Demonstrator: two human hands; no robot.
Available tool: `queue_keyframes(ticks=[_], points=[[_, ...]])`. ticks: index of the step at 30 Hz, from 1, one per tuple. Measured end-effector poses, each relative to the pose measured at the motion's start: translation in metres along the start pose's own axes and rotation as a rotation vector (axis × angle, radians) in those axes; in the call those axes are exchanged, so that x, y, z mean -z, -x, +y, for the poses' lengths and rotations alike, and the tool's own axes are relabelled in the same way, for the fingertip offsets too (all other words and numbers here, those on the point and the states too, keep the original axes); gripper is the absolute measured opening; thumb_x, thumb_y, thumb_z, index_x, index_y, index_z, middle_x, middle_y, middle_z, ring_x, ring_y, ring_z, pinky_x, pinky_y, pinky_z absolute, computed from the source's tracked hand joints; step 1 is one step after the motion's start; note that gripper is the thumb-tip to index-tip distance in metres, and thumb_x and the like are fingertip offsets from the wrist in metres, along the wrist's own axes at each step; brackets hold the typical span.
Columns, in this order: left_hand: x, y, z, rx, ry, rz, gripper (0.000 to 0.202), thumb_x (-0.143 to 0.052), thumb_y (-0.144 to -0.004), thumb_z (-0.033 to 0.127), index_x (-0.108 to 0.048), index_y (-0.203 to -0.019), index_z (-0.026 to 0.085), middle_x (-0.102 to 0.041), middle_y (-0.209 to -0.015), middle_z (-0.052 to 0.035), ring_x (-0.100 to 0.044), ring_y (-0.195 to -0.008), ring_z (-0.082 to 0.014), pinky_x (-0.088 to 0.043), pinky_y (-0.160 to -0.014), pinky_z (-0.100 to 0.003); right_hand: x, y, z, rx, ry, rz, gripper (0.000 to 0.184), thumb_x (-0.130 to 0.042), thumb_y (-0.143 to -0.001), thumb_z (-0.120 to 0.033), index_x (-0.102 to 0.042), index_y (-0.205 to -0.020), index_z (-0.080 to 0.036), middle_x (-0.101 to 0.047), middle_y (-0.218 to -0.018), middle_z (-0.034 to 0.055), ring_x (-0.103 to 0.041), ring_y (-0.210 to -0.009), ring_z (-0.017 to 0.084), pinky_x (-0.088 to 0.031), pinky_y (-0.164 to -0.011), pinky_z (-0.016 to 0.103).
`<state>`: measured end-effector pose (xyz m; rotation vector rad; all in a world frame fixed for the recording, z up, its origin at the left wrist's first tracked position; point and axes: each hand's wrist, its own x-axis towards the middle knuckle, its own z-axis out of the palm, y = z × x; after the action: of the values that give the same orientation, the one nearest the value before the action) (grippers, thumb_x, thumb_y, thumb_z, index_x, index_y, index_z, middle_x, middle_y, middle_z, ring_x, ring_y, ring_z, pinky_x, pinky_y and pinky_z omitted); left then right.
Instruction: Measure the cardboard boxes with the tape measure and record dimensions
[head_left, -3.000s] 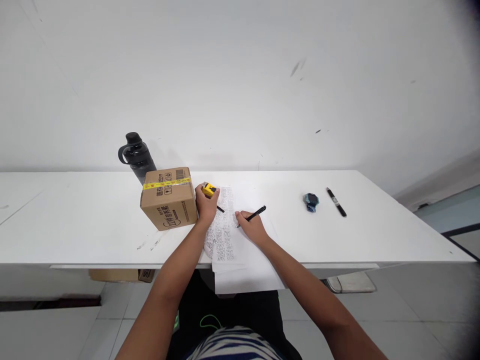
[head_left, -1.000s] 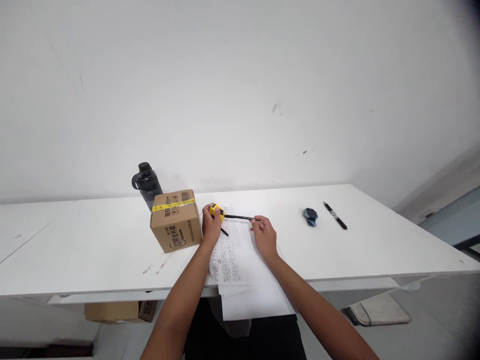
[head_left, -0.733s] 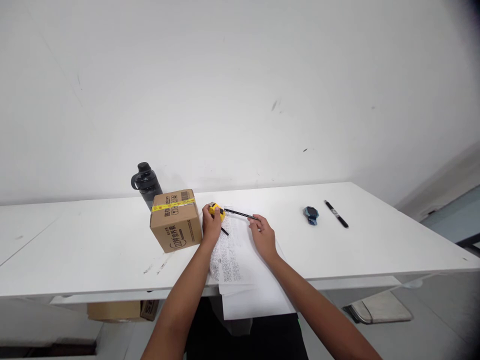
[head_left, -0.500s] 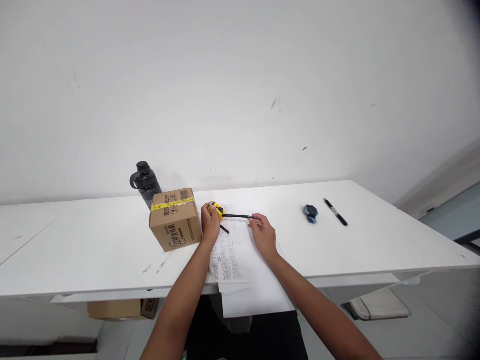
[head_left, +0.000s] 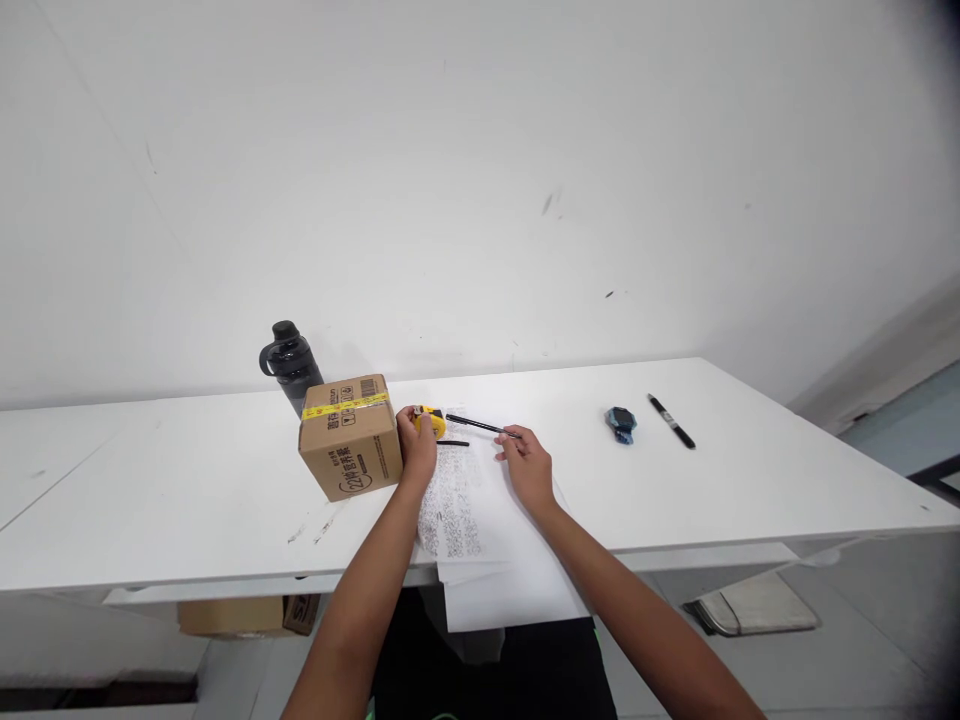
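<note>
My left hand [head_left: 420,452] is closed around a yellow and black tape measure [head_left: 430,424], right beside the cardboard box [head_left: 352,450]. A short black strip [head_left: 454,443] sticks out to the right from under that hand; what it belongs to is unclear. Between its fingertips, my right hand [head_left: 529,468] pinches a slim black pen [head_left: 480,425], whose far end points left, close to the tape measure. Beneath both hands lie printed paper sheets [head_left: 457,520] and a blank white sheet [head_left: 517,590] that overhangs the table's front edge.
A black bottle [head_left: 292,362] stands behind the box, which has a yellow marked band [head_left: 345,407] across its top. To the right on the white table [head_left: 765,470] are a blue watch-like object [head_left: 620,423] and a black-and-white pen [head_left: 671,421]. Another cardboard box [head_left: 232,617] sits below.
The slim pen's left end has tilted up and away from the tape measure. The short black strip has swung from slanting to nearly level. My left hand has shifted slightly left.
</note>
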<state>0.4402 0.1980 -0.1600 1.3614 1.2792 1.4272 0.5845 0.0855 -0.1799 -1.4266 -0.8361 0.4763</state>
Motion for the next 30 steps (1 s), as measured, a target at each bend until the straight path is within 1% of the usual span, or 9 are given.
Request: queue_keyframes(ticks=[7,11,13,15,19,22,25,27,30], points=[[0.0057,0.0032,0.0045,-0.028,-0.075,-0.001,0.019,-0.044,-0.087,0.025,-0.055,-0.103,0.025,-0.051,-0.110,-0.0058,-0.052,-0.108,-0.0198,-0.045,-0.093,-0.033,0.0004,-0.0001,-0.0023,-0.012,0.018,-0.003,0.034,-0.055,-0.085,-0.051,-0.058,-0.102,-0.022,-0.073,-0.096,0.0051,-0.068,-0.064,0.018,-0.050,-0.070,0.033],[0.0039,0.0031,0.0038,-0.063,-0.065,-0.009,0.015,-0.047,-0.089,0.035,-0.054,-0.096,0.024,-0.053,-0.107,-0.0048,-0.054,-0.103,-0.0189,-0.045,-0.093,-0.034,-0.0001,0.0001,-0.0021,-0.002,-0.003,-0.015,0.035,-0.054,-0.085,-0.052,-0.058,-0.104,-0.022,-0.073,-0.098,0.0057,-0.068,-0.066,0.018,-0.050,-0.071,0.034],[0.0028,0.0034,0.0046,-0.086,-0.103,0.006,0.018,-0.054,-0.086,0.040,-0.054,-0.093,0.023,-0.054,-0.106,-0.0043,-0.055,-0.101,-0.0185,-0.044,-0.094,-0.035,-0.0005,0.0001,-0.0022,0.008,-0.013,-0.022,0.035,-0.055,-0.085,-0.052,-0.058,-0.104,-0.022,-0.073,-0.098,0.0058,-0.068,-0.066,0.018,-0.050,-0.071,0.034],[0.0027,0.0040,0.0059,-0.104,-0.132,0.017,0.020,-0.058,-0.084,0.042,-0.054,-0.090,0.023,-0.055,-0.105,-0.0036,-0.056,-0.098,-0.0180,-0.044,-0.094,-0.035,-0.0007,0.0002,-0.0026,0.015,-0.017,-0.023,0.036,-0.055,-0.085,-0.053,-0.058,-0.103,-0.022,-0.073,-0.098,0.0062,-0.068,-0.065,0.018,-0.051,-0.071,0.034],[0.0046,0.0052,0.0071,-0.063,-0.094,-0.043,0.024,-0.055,-0.085,0.048,-0.054,-0.088,0.023,-0.061,-0.092,-0.0012,-0.059,-0.086,-0.0165,-0.047,-0.082,-0.032,-0.0003,0.0001,-0.0040,0.027,-0.034,-0.015,0.040,-0.055,-0.084,-0.055,-0.058,-0.104,-0.021,-0.073,-0.099,0.0079,-0.068,-0.065,0.018,-0.051,-0.070,0.034],[0.0053,0.0054,0.0069,-0.043,-0.071,-0.044,0.022,-0.057,-0.082,0.046,-0.056,-0.085,0.023,-0.062,-0.086,0.0002,-0.059,-0.081,-0.0159,-0.047,-0.077,-0.029,0.0008,-0.0001,-0.0056,0.023,-0.060,-0.026,0.042,-0.056,-0.083,-0.057,-0.058,-0.104,-0.021,-0.073,-0.099,0.0082,-0.068,-0.066,0.019,-0.051,-0.070,0.034],[0.0045,0.0052,0.0073,0.032,0.033,-0.025,0.018,-0.059,-0.078,0.040,-0.056,-0.081,0.022,-0.060,-0.078,0.0008,-0.058,-0.072,-0.0144,-0.047,-0.064,-0.024,0.0018,-0.0002,-0.0079,-0.003,-0.092,-0.042,0.041,-0.058,-0.082,-0.056,-0.057,-0.103,-0.021,-0.073,-0.098,0.0071,-0.068,-0.066,0.018,-0.051,-0.070,0.034],[0.0038,0.0050,0.0076,0.080,0.099,-0.037,0.017,-0.059,-0.076,0.038,-0.055,-0.078,0.022,-0.057,-0.072,0.0018,-0.056,-0.063,-0.0128,-0.044,-0.055,-0.021,0.0023,-0.0002,-0.0093,-0.025,-0.112,-0.044,0.039,-0.060,-0.081,-0.055,-0.057,-0.102,-0.022,-0.072,-0.096,0.0060,-0.068,-0.066,0.018,-0.051,-0.070,0.034],[0.0035,0.0046,0.0073,0.102,0.132,-0.055,0.016,-0.059,-0.074,0.037,-0.054,-0.075,0.022,-0.053,-0.066,0.0034,-0.050,-0.054,-0.0105,-0.041,-0.049,-0.019,0.0023,-0.0003,-0.0098,-0.049,-0.136,-0.037,0.039,-0.065,-0.078,-0.054,-0.058,-0.099,-0.022,-0.072,-0.091,0.0041,-0.067,-0.065,0.018,-0.050,-0.069,0.033]])
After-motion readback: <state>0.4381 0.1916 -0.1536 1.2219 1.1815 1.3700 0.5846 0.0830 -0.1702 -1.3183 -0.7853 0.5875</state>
